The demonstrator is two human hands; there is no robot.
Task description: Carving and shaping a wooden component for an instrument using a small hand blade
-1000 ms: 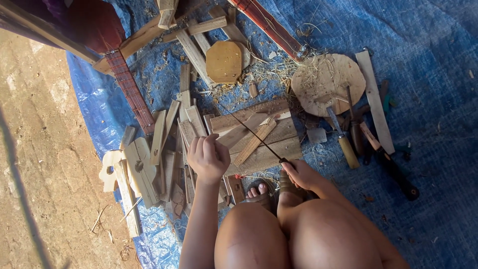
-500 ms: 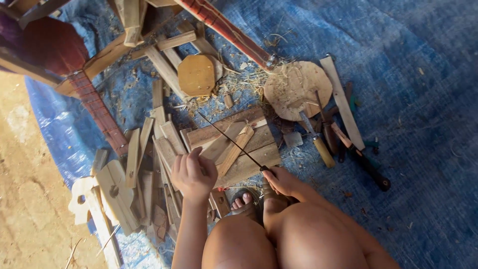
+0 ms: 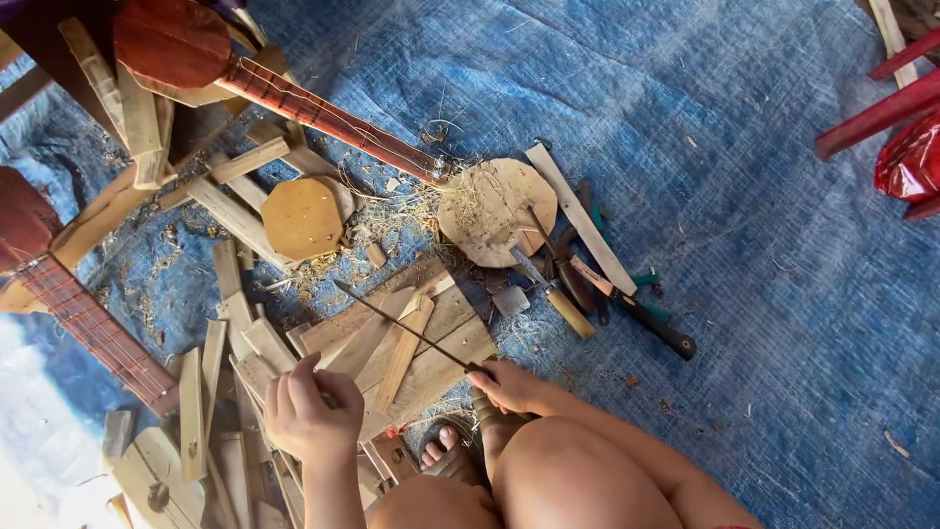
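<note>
My right hand (image 3: 504,385) grips the handle end of a thin dark blade (image 3: 399,324) that slants up-left over a flat wooden board (image 3: 446,364). A light wooden stick (image 3: 403,355) lies on that board under the blade. My left hand (image 3: 311,418) is closed around a small piece of wood, just left of the board, above a pile of cut wooden strips (image 3: 230,353). My bare knees and a foot in a sandal (image 3: 443,453) sit at the bottom edge.
A blue tarp (image 3: 744,245) covers the ground. A round wooden disc (image 3: 494,211) with shavings, an octagonal wood piece (image 3: 302,217), several hand tools (image 3: 607,294) and two red stringed-instrument necks (image 3: 328,118) lie around. Red chair legs (image 3: 881,108) stand at upper right.
The view has swung so the whole scene sits more to the right and lower. My hands keep their hold; the blade still rests across the board.
</note>
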